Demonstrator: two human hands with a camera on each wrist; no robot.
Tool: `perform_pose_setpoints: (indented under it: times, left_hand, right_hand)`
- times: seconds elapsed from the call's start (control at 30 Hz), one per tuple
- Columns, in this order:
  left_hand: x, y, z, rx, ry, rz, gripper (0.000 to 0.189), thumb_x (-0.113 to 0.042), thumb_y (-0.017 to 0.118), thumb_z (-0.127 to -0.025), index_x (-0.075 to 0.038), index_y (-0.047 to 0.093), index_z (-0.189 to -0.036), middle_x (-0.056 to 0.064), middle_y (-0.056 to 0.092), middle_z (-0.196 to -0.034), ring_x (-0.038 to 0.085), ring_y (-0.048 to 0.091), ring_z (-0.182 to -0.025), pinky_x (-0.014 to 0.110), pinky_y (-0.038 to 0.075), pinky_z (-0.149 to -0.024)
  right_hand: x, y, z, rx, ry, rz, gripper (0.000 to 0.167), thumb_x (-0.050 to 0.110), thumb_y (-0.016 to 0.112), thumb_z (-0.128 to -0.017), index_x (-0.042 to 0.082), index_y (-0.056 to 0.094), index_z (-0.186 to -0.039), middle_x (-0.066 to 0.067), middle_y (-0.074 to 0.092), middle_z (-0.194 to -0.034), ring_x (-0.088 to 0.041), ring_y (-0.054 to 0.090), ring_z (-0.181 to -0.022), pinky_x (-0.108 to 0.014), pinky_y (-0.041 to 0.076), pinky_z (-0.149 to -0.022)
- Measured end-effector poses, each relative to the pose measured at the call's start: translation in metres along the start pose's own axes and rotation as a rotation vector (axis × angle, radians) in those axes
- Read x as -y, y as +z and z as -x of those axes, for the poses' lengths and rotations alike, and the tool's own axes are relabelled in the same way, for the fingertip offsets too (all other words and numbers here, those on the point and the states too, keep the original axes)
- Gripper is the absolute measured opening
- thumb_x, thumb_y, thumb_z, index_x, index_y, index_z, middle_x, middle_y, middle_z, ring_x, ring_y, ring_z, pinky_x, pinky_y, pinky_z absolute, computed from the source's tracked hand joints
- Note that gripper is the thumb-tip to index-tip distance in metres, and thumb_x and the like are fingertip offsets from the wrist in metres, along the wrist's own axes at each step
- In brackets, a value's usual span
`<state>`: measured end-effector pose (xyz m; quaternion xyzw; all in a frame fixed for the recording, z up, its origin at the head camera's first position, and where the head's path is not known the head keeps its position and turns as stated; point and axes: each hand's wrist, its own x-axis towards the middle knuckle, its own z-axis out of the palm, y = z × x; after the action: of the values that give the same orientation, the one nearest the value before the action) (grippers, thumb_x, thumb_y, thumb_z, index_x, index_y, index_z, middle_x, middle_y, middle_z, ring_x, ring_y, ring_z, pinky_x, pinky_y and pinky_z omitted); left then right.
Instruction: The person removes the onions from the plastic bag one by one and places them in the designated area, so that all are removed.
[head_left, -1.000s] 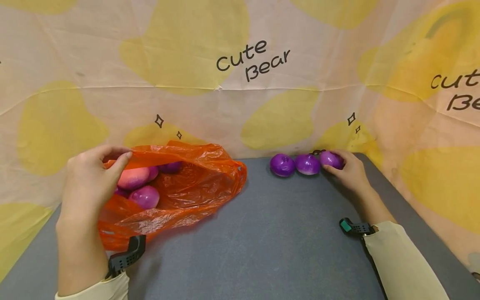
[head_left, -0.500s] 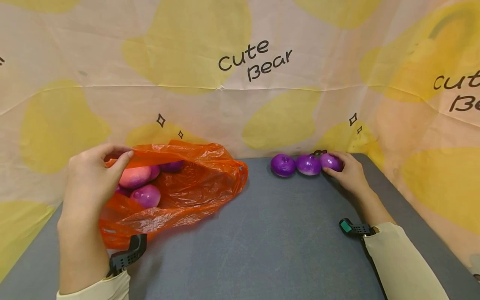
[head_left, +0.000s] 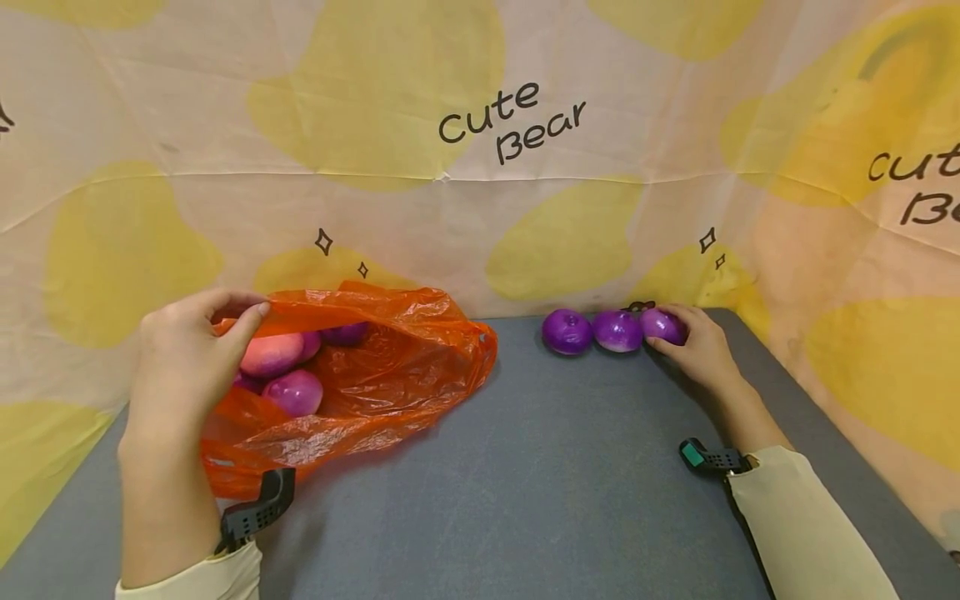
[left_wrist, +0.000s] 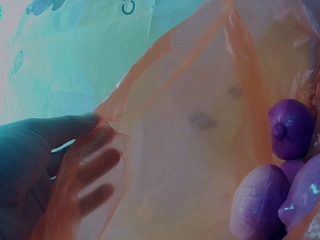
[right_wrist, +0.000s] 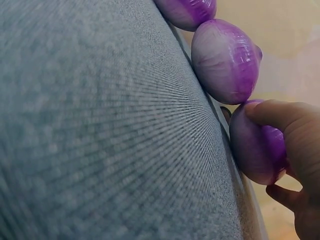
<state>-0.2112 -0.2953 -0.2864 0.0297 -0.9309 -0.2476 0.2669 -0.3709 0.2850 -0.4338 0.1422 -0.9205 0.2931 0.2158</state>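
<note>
Watching from my end, I get almost no change over this last second: the head view drifts a touch, and that's about all. Over on the far right, the right hand (head_left: 702,346) stays on the end onion (head_left: 662,326), thumb and fingertips pinching it against the row; I'd judge the work is at the point of settling this third one in line. It sits on the grey tabletop (head_left: 487,500) beside the middle onion (head_left: 617,331), touching it by the look of the right wrist view, with the first onion (head_left: 567,332) next along. Across to the left, the left hand (head_left: 183,354) is pinching the rim of the orange plastic bag (head_left: 405,367), holding its mouth wide, and more onions (head_left: 294,393) lie inside (how many, I can't tell). Lovely surfaces now! The bag is thin, crinkled film, sheer enough that the fingers behind it show through in the left wrist view. The onions are squat and rounded, glossy purple fading to pale, with a little nub on some, while the tabletop looks matt and finely ribbed up close.
</note>
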Motion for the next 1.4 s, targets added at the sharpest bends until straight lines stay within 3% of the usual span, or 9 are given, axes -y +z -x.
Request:
perform_pose_setpoints:
  times: [0.47,0.7,1.17,1.33,1.4]
  left_hand:
    - [0.001,0.000,-0.003,0.002,0.017,0.004,0.028,-0.028,0.060,-0.102,-0.008,0.073,-0.116,0.024,0.072,-0.112,0.043,0.059,-0.109,0.059,0.047,-0.089]
    - [0.001,-0.002,-0.003,0.005,0.014,0.009,0.028,-0.030,0.059,-0.102,-0.009,0.073,-0.116,0.023,0.072,-0.113,0.043,0.059,-0.109,0.059,0.047,-0.089]
    - [0.001,-0.005,-0.004,-0.004,0.014,0.013,0.028,-0.030,0.060,-0.102,-0.009,0.073,-0.115,0.023,0.072,-0.111,0.043,0.060,-0.109,0.059,0.047,-0.091]
    - [0.000,-0.002,-0.004,-0.032,0.046,-0.003,0.024,-0.028,0.063,-0.100,-0.010,0.075,-0.111,0.021,0.074,-0.107,0.041,0.062,-0.103,0.049,0.045,-0.083]
    - [0.000,-0.001,-0.004,-0.040,0.057,-0.009,0.023,-0.027,0.064,-0.099,-0.010,0.075,-0.110,0.020,0.075,-0.106,0.040,0.063,-0.101,0.044,0.043,-0.080]
  right_hand:
    - [0.006,-0.006,0.001,0.018,0.007,0.004,0.056,0.017,0.078,-0.087,0.000,0.056,-0.136,-0.030,0.056,-0.136,-0.048,0.054,-0.119,-0.066,0.042,-0.098]
    - [0.018,-0.017,-0.006,0.039,-0.010,0.035,0.060,0.018,0.078,-0.087,-0.002,0.054,-0.138,-0.030,0.052,-0.144,-0.052,0.047,-0.132,-0.068,0.034,-0.107]
    - [0.079,-0.041,-0.017,-0.042,-0.097,-0.013,0.061,0.019,0.080,-0.087,0.004,0.056,-0.141,-0.026,0.053,-0.146,-0.048,0.045,-0.138,-0.067,0.034,-0.111]
    - [0.111,-0.052,-0.013,-0.100,-0.166,-0.067,0.059,0.013,0.081,-0.084,0.007,0.059,-0.139,-0.022,0.057,-0.143,-0.044,0.049,-0.135,-0.064,0.037,-0.111]
    - [0.125,-0.058,-0.010,-0.132,-0.208,-0.091,0.060,0.009,0.082,-0.083,0.008,0.060,-0.139,-0.020,0.059,-0.142,-0.042,0.051,-0.133,-0.056,0.039,-0.113]
